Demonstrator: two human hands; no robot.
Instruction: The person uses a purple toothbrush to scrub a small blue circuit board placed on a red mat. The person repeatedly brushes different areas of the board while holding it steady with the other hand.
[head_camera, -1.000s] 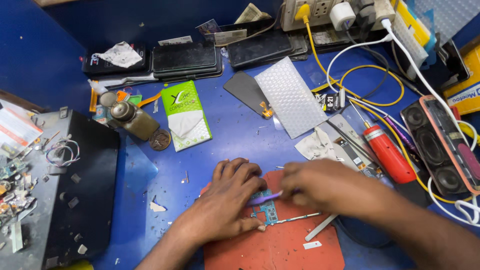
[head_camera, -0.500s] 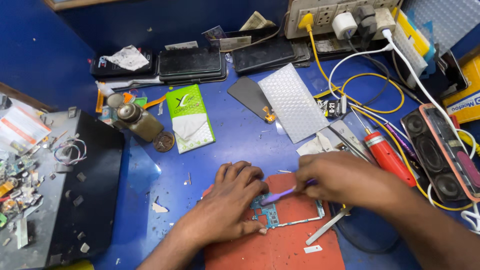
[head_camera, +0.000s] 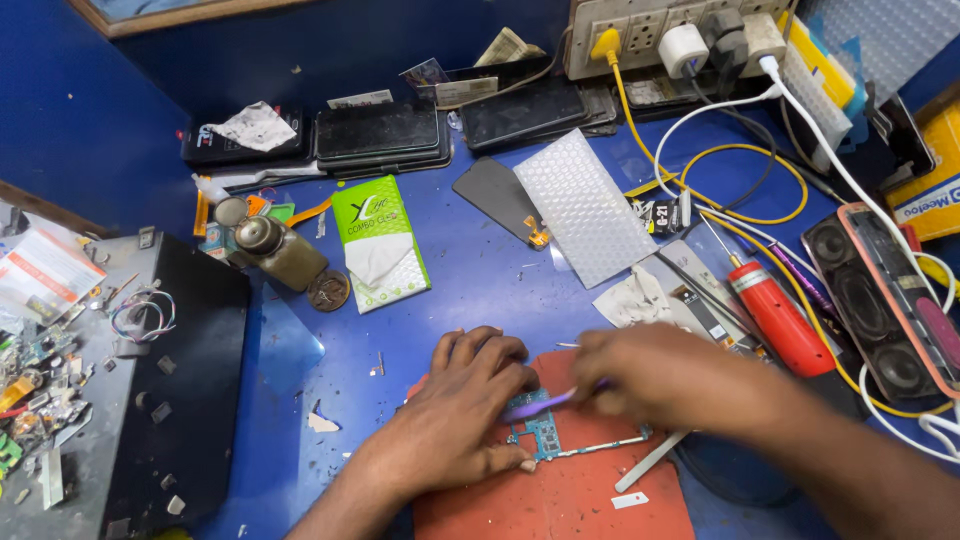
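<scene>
A small teal circuit board (head_camera: 548, 433) lies on a red work mat (head_camera: 570, 495) at the front of the blue bench. My left hand (head_camera: 462, 410) rests on the mat with its fingertips pressing the board's left edge. Blurred with motion, my right hand (head_camera: 665, 378) grips a purple brush-like tool (head_camera: 540, 403), whose tip is over the board next to my left fingers. A thin metal frame strip (head_camera: 615, 443) runs off the board to the right.
A black box (head_camera: 175, 400) strewn with small parts stands at left. Behind the mat are a small metal bottle (head_camera: 280, 250), a green packet (head_camera: 378, 240), bubble wrap (head_camera: 580, 205), stacked phones (head_camera: 380, 135), a red screwdriver (head_camera: 780, 315), a speaker (head_camera: 880, 300) and cables from a power strip (head_camera: 680, 30).
My right hand has shifted the purple tool across the board, from the right side toward my left fingers. My left hand has stayed pressed on the board.
</scene>
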